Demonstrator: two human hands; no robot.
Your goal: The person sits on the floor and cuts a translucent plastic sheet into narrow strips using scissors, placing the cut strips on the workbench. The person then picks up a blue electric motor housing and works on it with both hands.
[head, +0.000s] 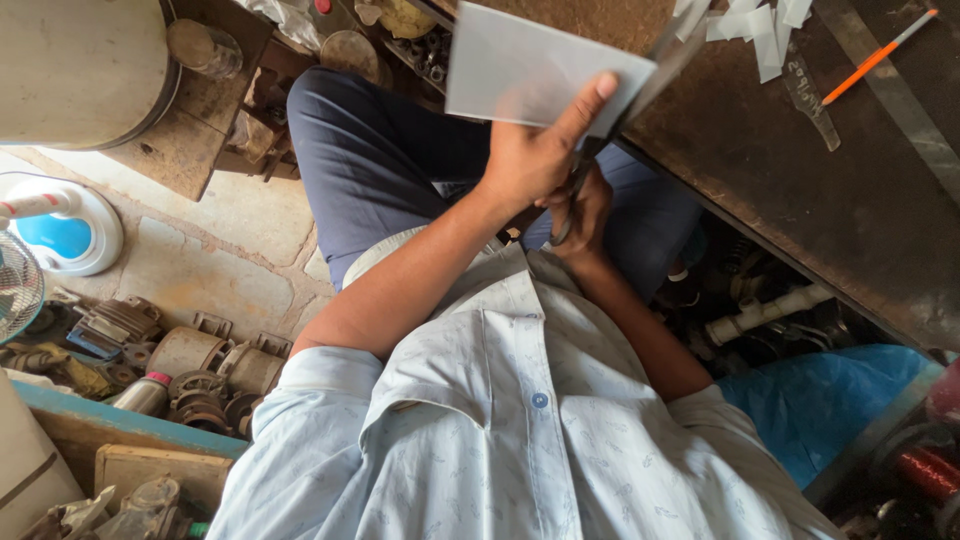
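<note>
So the left hand (530, 150) has its fingers closed around a pale grey sheet (535, 70), thumb lying flat across the face of it, holding it up over the lap right at the edge of the dark counter (800, 190). The right hand (585, 205) sits just under and behind the left one, fingers wrapped round the handles of a pair of scissors (640, 80) whose blades run up along the sheet's right edge. White cut strips (760, 30) lie on the counter, with an orange pencil (880, 57) well apart from them. A fan base (65, 230) sits on the floor.
</note>
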